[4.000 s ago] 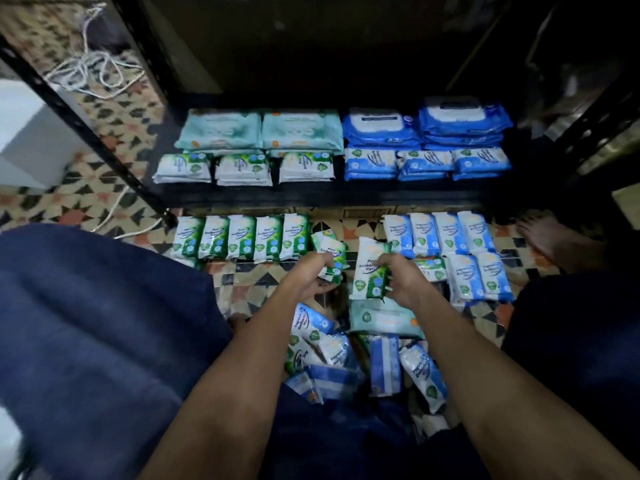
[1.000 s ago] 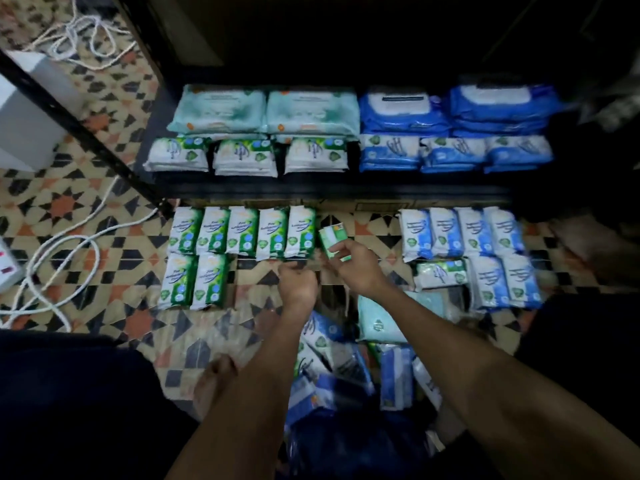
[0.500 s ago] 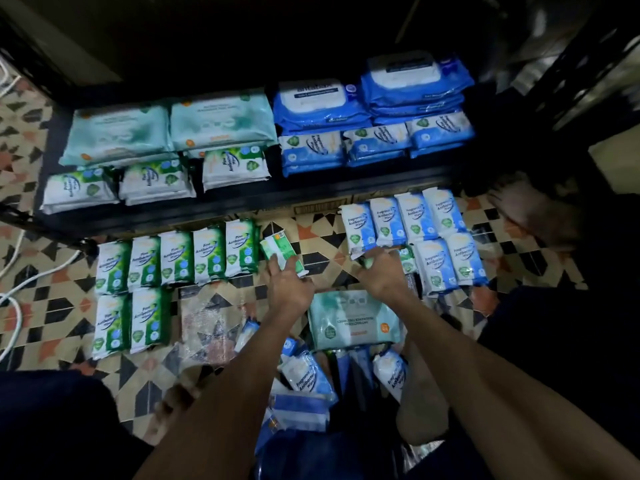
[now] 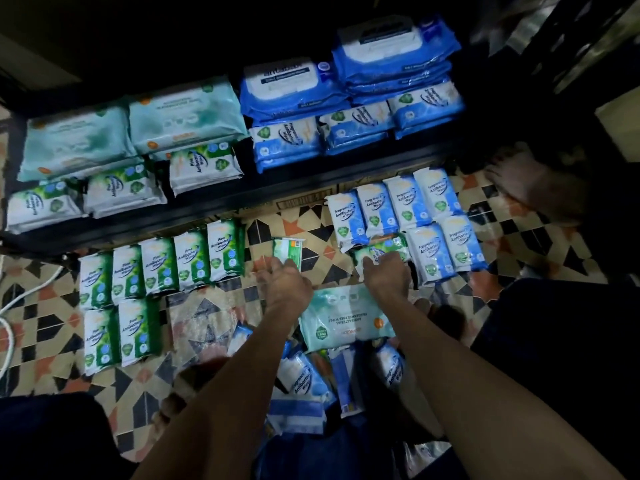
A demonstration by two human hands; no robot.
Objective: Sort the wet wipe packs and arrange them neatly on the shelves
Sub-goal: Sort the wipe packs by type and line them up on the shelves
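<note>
- While the left hand (image 4: 284, 284) pinches a small green pack (image 4: 288, 250) over the tiled floor (image 4: 45, 327),
- the right hand (image 4: 386, 275) grips another green pack (image 4: 381, 249) — beside the blue packs (image 4: 408, 216).

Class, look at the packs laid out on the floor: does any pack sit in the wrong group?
Yes. A green pine pack lies sideways among the blue fragrance-free packs, under the right hand. It belongs with the green rows.

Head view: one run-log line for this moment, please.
left hand: holds small green pack | right hand: on green-white pack by blue-white row | shelf: stocked
</note>
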